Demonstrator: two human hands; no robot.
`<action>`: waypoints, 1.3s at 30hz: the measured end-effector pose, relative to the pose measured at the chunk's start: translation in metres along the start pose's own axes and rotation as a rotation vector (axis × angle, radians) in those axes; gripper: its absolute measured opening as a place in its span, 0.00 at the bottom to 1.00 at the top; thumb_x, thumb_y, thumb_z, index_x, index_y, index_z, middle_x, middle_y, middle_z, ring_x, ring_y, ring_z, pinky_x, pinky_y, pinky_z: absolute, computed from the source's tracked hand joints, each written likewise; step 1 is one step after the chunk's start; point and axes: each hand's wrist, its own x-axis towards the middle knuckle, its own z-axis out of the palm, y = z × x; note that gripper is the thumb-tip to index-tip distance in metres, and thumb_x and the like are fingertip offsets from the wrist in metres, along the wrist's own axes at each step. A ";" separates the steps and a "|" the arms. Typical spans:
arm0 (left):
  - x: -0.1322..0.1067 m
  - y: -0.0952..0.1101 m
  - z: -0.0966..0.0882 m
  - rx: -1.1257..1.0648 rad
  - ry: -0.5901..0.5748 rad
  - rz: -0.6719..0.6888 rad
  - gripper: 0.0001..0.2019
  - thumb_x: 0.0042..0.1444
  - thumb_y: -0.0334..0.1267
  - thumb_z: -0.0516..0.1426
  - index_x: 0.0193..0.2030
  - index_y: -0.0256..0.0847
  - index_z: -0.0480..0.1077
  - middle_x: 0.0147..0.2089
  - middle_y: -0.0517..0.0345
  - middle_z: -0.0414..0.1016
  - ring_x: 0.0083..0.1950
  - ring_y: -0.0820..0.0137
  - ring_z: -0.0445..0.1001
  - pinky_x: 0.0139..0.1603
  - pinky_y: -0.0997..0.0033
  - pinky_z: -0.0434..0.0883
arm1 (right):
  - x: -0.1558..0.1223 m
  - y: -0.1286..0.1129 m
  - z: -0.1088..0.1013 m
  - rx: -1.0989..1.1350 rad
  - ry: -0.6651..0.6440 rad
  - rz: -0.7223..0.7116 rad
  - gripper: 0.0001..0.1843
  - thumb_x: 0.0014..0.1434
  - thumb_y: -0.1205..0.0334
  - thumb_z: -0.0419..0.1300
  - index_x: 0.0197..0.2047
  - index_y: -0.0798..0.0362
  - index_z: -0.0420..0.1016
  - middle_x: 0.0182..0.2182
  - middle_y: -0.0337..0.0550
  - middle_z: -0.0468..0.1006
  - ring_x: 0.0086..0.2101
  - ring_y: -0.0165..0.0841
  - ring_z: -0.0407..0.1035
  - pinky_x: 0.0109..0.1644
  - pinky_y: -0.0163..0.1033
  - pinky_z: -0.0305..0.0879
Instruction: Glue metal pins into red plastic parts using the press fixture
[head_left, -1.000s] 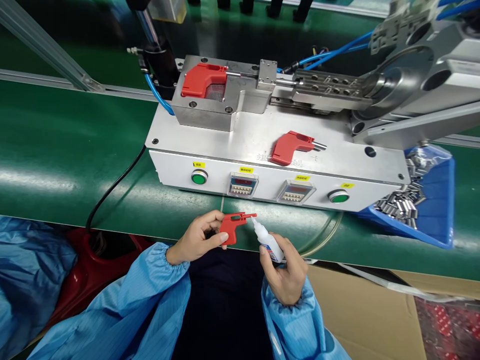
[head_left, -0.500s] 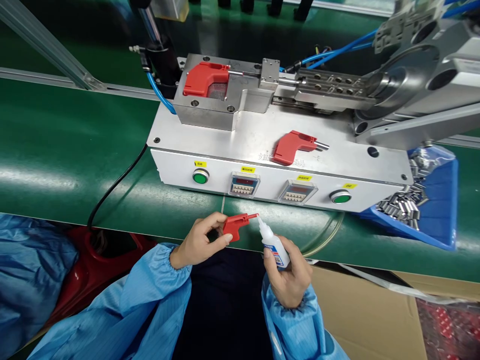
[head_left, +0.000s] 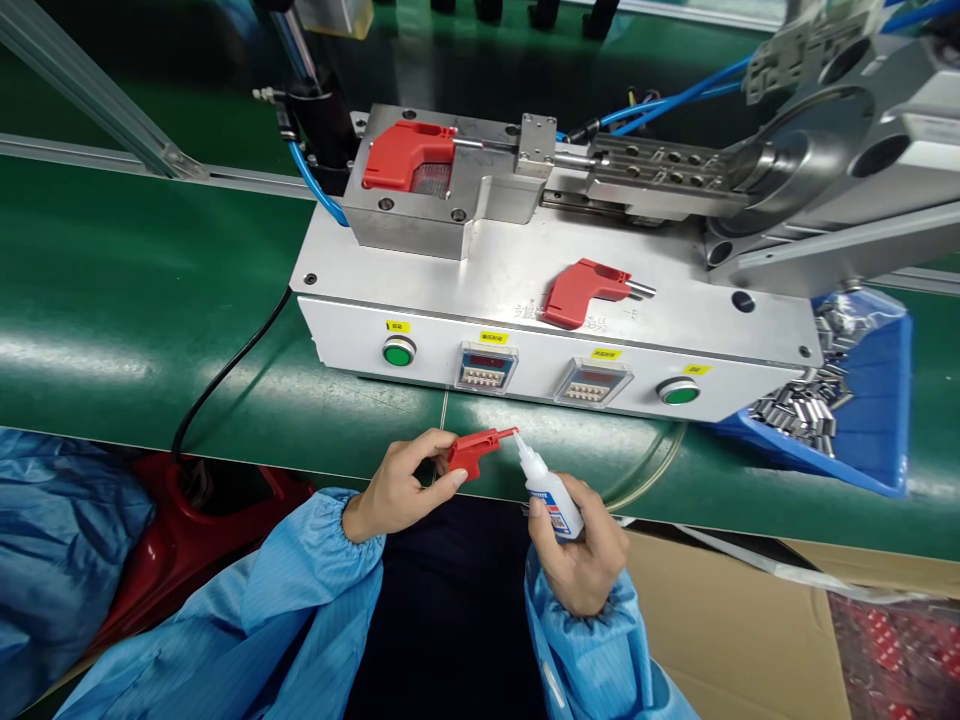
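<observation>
Between the thumb and fingers of my left hand (head_left: 405,485) is a red plastic handle (head_left: 470,453), its thin stem pointing right. My right hand (head_left: 581,550) grips a white glue bottle (head_left: 553,500) with a blue and red label. The bottle tilts up to the left, and its nozzle is at the tip of the stem; whether they touch I cannot tell. Another red handle with a metal sleeve (head_left: 589,292) lies on top of the machine base. A third red handle (head_left: 405,155) sits in the metal fixture (head_left: 409,232), lined up with a steel rod.
The machine base (head_left: 435,285) carries green buttons (head_left: 399,351) and two timers. At the right stands a blue bin (head_left: 885,420) of small metal tubes (head_left: 799,412). A black cable (head_left: 229,370) crosses the green table (head_left: 112,330). A cardboard box (head_left: 727,620) is below right.
Both hands hold almost the same pose, the nozzle staying at the stem tip. The view has shifted very slightly.
</observation>
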 end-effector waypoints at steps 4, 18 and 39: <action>0.001 0.001 -0.001 -0.021 -0.026 -0.026 0.08 0.67 0.38 0.62 0.50 0.39 0.75 0.37 0.55 0.84 0.33 0.68 0.80 0.36 0.73 0.76 | -0.001 0.001 0.001 -0.015 -0.003 -0.022 0.08 0.68 0.64 0.63 0.50 0.51 0.76 0.34 0.43 0.81 0.28 0.35 0.74 0.33 0.39 0.74; 0.007 -0.001 -0.017 -0.326 -0.153 -0.199 0.13 0.67 0.46 0.64 0.46 0.37 0.74 0.33 0.56 0.83 0.30 0.71 0.79 0.34 0.76 0.73 | 0.001 0.003 0.010 -0.121 0.019 -0.162 0.12 0.69 0.67 0.62 0.54 0.51 0.72 0.37 0.46 0.82 0.30 0.35 0.75 0.36 0.40 0.75; 0.017 -0.002 -0.024 -0.398 -0.184 -0.313 0.16 0.66 0.52 0.63 0.48 0.40 0.77 0.40 0.53 0.82 0.41 0.66 0.81 0.44 0.71 0.77 | 0.023 0.038 -0.012 -0.055 -0.121 0.029 0.17 0.72 0.58 0.61 0.61 0.48 0.71 0.52 0.51 0.80 0.52 0.45 0.77 0.58 0.51 0.77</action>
